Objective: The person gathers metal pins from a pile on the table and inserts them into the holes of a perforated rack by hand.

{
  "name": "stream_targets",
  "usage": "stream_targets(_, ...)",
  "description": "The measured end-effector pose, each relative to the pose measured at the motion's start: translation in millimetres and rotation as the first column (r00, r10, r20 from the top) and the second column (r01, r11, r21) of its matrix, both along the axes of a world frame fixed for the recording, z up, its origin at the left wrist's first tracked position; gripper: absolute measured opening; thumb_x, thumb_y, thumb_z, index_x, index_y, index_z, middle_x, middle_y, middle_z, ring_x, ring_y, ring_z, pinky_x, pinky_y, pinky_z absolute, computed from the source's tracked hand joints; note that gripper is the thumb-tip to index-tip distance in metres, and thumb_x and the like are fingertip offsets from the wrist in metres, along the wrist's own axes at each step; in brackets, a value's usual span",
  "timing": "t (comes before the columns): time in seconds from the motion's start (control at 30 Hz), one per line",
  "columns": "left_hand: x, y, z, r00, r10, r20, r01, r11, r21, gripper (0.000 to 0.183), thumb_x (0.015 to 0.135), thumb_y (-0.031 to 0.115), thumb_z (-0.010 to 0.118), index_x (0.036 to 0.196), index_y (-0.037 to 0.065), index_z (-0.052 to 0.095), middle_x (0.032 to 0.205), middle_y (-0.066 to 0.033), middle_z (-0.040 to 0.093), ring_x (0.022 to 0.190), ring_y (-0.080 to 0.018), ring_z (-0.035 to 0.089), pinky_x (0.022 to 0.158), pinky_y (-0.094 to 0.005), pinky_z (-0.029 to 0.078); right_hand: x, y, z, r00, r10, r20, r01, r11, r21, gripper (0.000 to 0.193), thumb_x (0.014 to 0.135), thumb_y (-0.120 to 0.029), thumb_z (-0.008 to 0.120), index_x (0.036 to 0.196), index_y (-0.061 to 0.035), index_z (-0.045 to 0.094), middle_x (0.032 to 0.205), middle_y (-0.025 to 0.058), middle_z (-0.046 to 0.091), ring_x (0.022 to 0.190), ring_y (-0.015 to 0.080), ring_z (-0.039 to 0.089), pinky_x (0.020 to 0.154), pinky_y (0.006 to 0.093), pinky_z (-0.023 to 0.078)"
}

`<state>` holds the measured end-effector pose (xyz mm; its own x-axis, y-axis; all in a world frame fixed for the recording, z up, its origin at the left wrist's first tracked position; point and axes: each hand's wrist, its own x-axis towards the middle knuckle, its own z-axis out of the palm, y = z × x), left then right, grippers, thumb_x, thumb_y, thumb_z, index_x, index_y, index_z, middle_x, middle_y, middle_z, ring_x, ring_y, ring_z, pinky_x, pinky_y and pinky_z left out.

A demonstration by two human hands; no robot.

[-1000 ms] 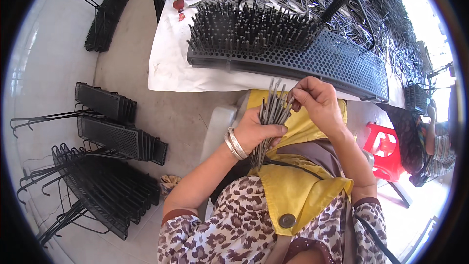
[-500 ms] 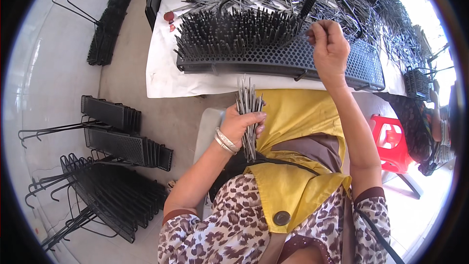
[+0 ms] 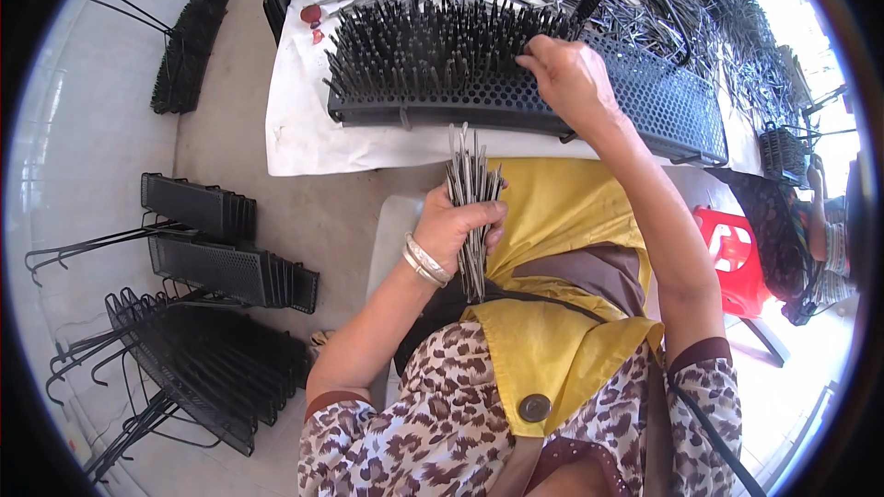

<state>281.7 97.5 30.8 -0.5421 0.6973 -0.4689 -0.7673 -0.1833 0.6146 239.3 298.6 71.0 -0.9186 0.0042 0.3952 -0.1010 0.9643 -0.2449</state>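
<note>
My left hand (image 3: 459, 225) grips a bundle of thin grey metal rods (image 3: 471, 186) upright over my lap, above a yellow cloth (image 3: 562, 212). My right hand (image 3: 571, 78) reaches forward onto a long black perforated tray (image 3: 672, 106). Its fingers pinch at a rod among the many rods standing in the tray's holes (image 3: 433, 37); the rod itself is hard to make out. The tray lies on a white sheet (image 3: 304, 120).
Loose metal rods (image 3: 681, 0) are heaped behind the tray. Black perforated racks (image 3: 230, 267) and black wire frames (image 3: 175, 368) are stacked on the floor at left. A red plastic stool (image 3: 737, 253) and another person (image 3: 820, 239) are at right.
My right hand left the bundle, reached up to the tray and then slid left along it. My left hand stayed over the lap holding the bundle.
</note>
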Motion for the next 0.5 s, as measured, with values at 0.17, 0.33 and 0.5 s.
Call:
stream_targets(0.17, -2, -2, 1, 1.000, 0.020, 0.015, -0.021, 0.999, 0.048, 0.023, 0.068, 0.000, 0.060, 0.089, 0.000, 0.052, 0.060, -0.0044, 0.051, 0.045, -0.0129, 0.048, 0.039, -0.0245, 0.039, 35, -26, 16, 0.953, 0.025, 0.303, 0.161, 0.803, -0.574, 0.027, 0.070, -0.022, 0.064, 0.080, 0.0021, 0.057, 0.062, 0.0129, 0.058, 0.053, 0.0182, 0.055, 0.048, 0.0286, 0.042)
stream_targets(0.33, -1, 2, 6, 0.999, -0.034, -0.042, 0.037, 0.996, 0.083, 0.018, 0.067, 0.001, 0.061, 0.083, 0.001, 0.052, 0.060, -0.0046, 0.052, 0.045, -0.0127, 0.049, 0.039, -0.0238, 0.040, 75, -48, -6, 0.848, 0.420, 0.324, 0.266, 0.192, -0.945, 0.014, 0.073, -0.007, 0.059, 0.082, 0.0043, 0.059, 0.071, 0.0043, 0.059, 0.062, 0.0069, 0.053, 0.058, 0.0204, 0.044)
stream_targets(0.5, 5, 4, 4, 0.993, -0.015, -0.117, 0.023, 0.998, 0.060, 0.018, 0.067, 0.003, 0.060, 0.083, 0.000, 0.052, 0.066, -0.0099, 0.055, 0.051, -0.0167, 0.053, 0.043, -0.0260, 0.042, 84, -53, -18, 0.918, 0.221, 0.329, 0.280, 0.224, -0.933, 0.008, 0.072, -0.004, 0.057, 0.072, 0.0035, 0.058, 0.066, 0.0046, 0.059, 0.061, 0.0089, 0.052, 0.057, 0.0214, 0.042)
